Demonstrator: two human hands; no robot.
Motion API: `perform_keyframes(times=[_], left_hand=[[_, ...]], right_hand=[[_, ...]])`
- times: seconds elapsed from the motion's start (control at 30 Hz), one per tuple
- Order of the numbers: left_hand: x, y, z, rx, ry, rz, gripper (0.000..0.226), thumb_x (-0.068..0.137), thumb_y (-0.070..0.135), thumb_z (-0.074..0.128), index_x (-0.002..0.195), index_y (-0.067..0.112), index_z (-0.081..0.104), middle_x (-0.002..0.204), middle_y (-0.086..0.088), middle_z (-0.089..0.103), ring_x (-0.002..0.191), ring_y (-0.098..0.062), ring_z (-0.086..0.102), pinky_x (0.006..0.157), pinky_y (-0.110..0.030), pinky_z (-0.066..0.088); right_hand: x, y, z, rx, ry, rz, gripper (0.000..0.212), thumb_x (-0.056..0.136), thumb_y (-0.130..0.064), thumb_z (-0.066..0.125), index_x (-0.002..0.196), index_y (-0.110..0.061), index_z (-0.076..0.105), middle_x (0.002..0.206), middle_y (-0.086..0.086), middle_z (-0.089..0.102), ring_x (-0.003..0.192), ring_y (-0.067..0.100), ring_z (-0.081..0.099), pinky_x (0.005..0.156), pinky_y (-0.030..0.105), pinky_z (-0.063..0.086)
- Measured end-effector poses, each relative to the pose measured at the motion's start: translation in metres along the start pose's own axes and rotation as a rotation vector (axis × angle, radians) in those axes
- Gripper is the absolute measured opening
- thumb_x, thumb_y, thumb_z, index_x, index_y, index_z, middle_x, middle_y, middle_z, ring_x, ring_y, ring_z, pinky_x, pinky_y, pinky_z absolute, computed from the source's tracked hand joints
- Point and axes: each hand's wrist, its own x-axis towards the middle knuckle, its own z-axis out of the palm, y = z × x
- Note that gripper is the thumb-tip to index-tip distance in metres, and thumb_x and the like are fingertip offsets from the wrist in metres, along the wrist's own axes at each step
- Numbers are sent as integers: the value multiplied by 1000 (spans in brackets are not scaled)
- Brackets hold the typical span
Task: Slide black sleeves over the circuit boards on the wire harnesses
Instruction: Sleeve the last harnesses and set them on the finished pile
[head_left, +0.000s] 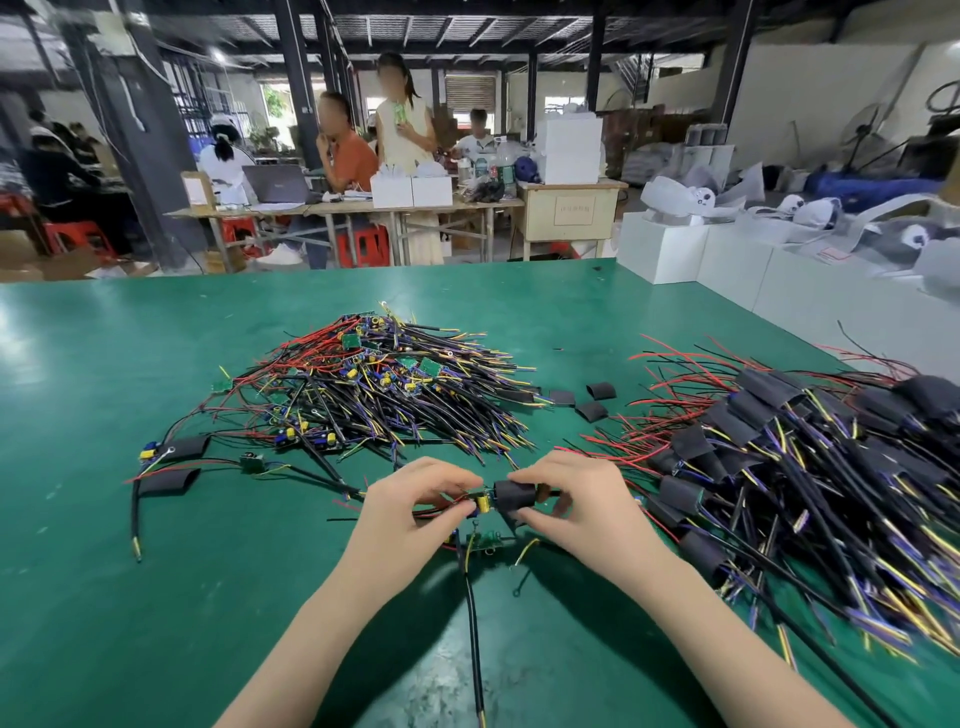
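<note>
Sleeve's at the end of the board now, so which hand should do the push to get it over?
Right, probably. The right hand already pinches the sleeve, whose mouth faces the board. The left hand grips the board end and wires, so it is better placed to hold steady while the right slides the sleeve leftward.

Two bare hands meet at centre, forearms angling in from below.
Left hand (410, 501) has fingers curled in a pinch; right hand (571, 499) curls likewise, its thumb seemingly tucked underneath, both wrists raised slightly.

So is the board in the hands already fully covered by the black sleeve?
No, the yellow part of the board is exposed beside the black sleeve.
</note>
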Motion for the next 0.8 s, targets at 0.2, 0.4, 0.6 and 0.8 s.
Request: perform_keyframes(times=[0.2, 0.4, 0.6, 0.8], left_hand=[[2, -4, -3, -140, 0, -181, 28, 81, -3, 72, 99, 19, 73, 95, 7, 74, 88, -6, 70, 79, -14, 51], [2, -7, -2, -211, -62, -281, 29, 84, -4, 68, 94, 22, 76, 89, 10, 76, 80, -2, 70, 75, -13, 51], [3, -7, -4, -273, -112, -239, 40, 87, -7, 64, 88, 31, 76, 94, 4, 75, 86, -10, 69, 79, -18, 52], [2, -9, -4, -321, -144, -268, 39, 90, -6, 59, 84, 29, 77, 84, 2, 72, 69, -7, 62, 68, -19, 51]], right_hand=[[-1, -3, 0, 28, -56, -33, 25, 72, -10, 78, 96, -15, 73, 85, -5, 66, 72, 2, 54, 63, 2, 35], [-2, -3, 0, 59, -20, -53, 25, 73, -6, 76, 96, -14, 73, 84, -4, 64, 71, 5, 54, 63, 14, 48], [-2, -3, 8, 65, -38, 32, 33, 66, -15, 79, 99, -20, 73, 88, -6, 64, 73, 2, 55, 62, 2, 35], [-1, -8, 10, 93, -17, 47, 34, 64, -16, 80, 96, -21, 73, 86, -5, 63, 70, 5, 55, 72, 15, 44]])
